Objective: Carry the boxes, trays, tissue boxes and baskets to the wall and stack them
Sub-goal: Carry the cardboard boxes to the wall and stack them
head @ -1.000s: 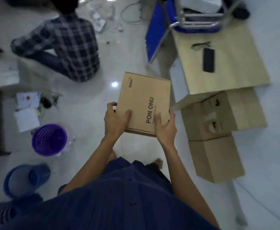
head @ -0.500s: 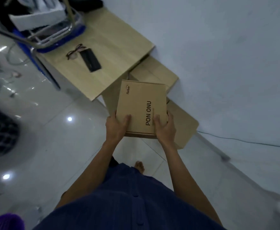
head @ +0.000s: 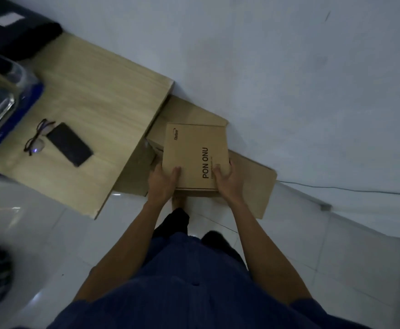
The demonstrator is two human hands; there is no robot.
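Note:
I hold a flat brown cardboard box [head: 194,153] printed "PON ONU" in front of me. My left hand [head: 162,180] grips its near left corner, thumb on top. My right hand [head: 228,180] grips the near right corner the same way. The box hangs over larger cardboard boxes [head: 253,184] that stand on the floor against the white wall [head: 289,79]. Whether it touches them I cannot tell.
A low wooden table [head: 94,115] stands left of the boxes, with glasses [head: 36,138] and a black phone [head: 69,144] on it. A blue tray with metal parts [head: 2,110] sits at its far left. A thin cable [head: 336,188] runs along the wall's foot.
I have turned right and stepped closer to the wall. The box went with my hands and is now above the stacked boxes beside the table.

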